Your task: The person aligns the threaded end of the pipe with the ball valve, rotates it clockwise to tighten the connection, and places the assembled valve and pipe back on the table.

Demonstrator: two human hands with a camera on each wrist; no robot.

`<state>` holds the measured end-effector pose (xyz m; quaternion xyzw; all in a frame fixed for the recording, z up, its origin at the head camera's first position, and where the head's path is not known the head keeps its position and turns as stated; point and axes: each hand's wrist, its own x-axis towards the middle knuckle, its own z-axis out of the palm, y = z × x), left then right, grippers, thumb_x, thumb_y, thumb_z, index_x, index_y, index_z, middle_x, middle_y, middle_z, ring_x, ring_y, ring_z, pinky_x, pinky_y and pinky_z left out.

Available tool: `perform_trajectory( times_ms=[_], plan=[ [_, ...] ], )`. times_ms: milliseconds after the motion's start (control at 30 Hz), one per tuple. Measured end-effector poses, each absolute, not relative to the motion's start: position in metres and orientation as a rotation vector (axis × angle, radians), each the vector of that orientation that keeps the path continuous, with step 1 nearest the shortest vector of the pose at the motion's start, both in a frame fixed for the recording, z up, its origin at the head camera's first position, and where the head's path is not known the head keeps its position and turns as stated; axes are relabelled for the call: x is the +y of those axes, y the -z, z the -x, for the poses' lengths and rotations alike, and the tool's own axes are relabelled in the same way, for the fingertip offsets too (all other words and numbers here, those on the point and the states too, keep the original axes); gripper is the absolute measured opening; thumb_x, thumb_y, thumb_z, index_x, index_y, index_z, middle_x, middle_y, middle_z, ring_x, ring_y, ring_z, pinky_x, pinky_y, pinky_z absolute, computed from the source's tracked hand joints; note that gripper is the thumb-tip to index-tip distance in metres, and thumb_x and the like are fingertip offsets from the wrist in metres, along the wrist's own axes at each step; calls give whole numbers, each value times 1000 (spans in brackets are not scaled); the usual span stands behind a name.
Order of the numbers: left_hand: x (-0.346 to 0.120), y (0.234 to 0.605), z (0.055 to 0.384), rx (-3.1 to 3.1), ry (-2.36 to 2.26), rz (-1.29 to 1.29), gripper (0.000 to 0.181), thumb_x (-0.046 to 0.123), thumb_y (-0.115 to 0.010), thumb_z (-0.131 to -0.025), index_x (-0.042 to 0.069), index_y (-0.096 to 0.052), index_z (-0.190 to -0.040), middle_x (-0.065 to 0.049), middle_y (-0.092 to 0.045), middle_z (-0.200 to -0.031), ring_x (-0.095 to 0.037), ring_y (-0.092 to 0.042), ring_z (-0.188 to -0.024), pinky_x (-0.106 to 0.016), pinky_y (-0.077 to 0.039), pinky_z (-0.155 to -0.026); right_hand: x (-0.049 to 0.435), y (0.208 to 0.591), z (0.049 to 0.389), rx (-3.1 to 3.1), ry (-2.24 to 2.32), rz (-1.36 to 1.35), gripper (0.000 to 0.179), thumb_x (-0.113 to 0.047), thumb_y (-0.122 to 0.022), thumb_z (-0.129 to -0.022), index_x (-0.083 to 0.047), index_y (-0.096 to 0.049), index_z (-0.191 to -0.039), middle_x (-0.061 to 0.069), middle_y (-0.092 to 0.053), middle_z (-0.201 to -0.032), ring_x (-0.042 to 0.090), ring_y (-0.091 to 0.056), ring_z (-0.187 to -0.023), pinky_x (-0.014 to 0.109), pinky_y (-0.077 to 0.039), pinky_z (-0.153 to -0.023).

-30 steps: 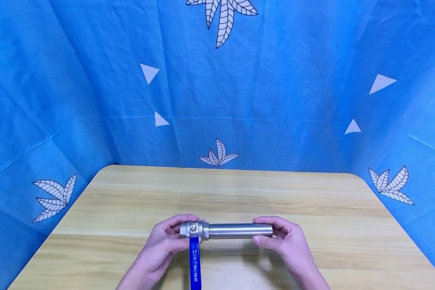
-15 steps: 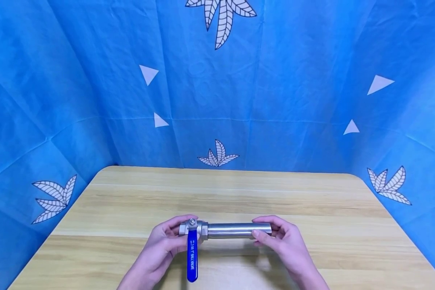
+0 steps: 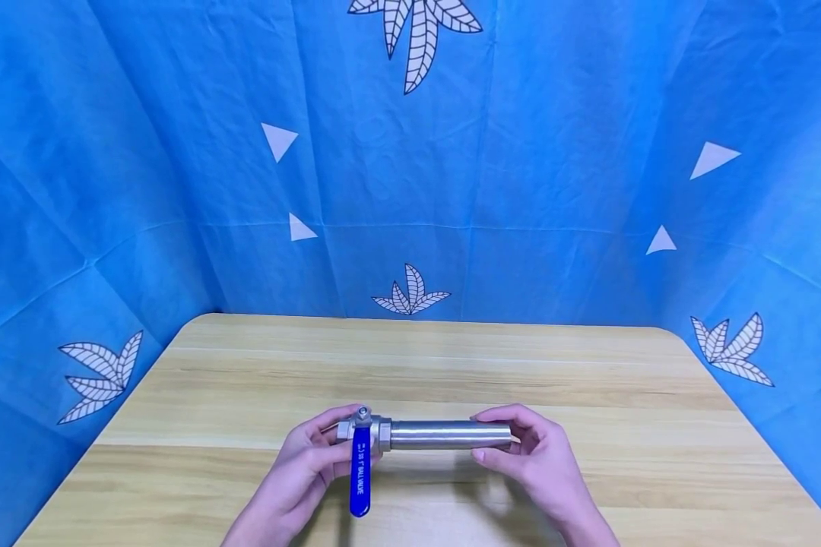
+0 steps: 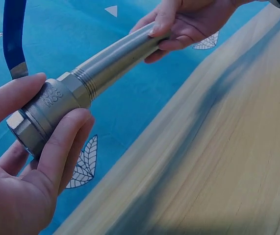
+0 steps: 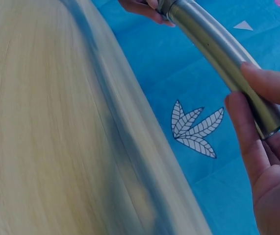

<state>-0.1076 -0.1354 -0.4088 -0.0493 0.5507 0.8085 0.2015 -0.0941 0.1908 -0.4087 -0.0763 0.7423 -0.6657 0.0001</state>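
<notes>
Leftmost, I see the left hand (image 3: 297, 469) gripping a metal valve body (image 4: 51, 105), faceted at its ends, with raised lettering (I can't read it all). Its blue lever (image 3: 360, 475) points toward the person; on it I read "SS 1" BALL VALVE" in white. Next comes a shiny cylindrical pipe (image 3: 451, 435), threaded beside the valve body, held above the wood-grained table (image 3: 410, 365). The right hand (image 3: 543, 456) pinches the pipe's right end.
</notes>
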Motion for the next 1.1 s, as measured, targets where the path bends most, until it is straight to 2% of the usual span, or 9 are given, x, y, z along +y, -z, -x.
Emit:
perform_trajectory(
  times_ms=[200, 333, 467, 633, 767, 1100],
  plan=[
    [-133, 410, 107, 1622, -2209, 98, 71, 3, -74, -95, -3, -42, -159, -9, -74, -131, -25, -79, -110, -39, -63, -99, 190, 411, 94, 2350, 2149, 221, 45, 3, -92, -75, 2, -77, -117, 1, -79, -106, 11, -72, -94, 27, -64, -80],
    [-131, 411, 107, 1654, -2196, 104, 70, 3, -75, -95, -4, -44, -158, -10, -70, -136, -24, -74, -116, -43, -63, -101, 189, 412, 95, 2337, 2176, 245, 43, 3, -91, -77, 3, -77, -118, 1, -80, -106, 10, -72, -93, 26, -64, -80],
    [-131, 411, 107, 1676, -2192, 108, 69, 3, -76, -94, -2, -47, -156, -10, -70, -135, -25, -75, -115, -41, -63, -99, 189, 414, 95, 2310, 2207, 265, 43, 4, -89, -79, 5, -76, -120, 0, -80, -106, 9, -72, -93, 27, -65, -80],
    [-126, 408, 105, 1813, -2156, 127, 73, 0, -86, -85, 0, -54, -150, -12, -68, -139, -23, -71, -117, -31, -61, -99, 188, 415, 96, 2303, 2215, 255, 43, 4, -89, -80, 6, -75, -121, -1, -79, -106, 9, -71, -92, 28, -65, -80],
    [-122, 410, 104, 1968, -2103, 182, 71, 1, -93, -77, 2, -62, -141, -13, -69, -135, -23, -70, -114, -30, -59, -97, 187, 415, 95, 2301, 2205, 249, 43, 4, -89, -80, 6, -75, -121, 0, -79, -106, 10, -72, -93, 28, -65, -81],
    [-126, 410, 104, 1996, -2090, 144, 60, 5, -94, -79, 4, -71, -133, -9, -76, -132, -24, -71, -113, -36, -54, -99, 188, 415, 95, 2247, 2225, 274, 43, 6, -87, -81, 8, -74, -122, 1, -79, -107, 10, -73, -93, 29, -66, -82]
  ],
)
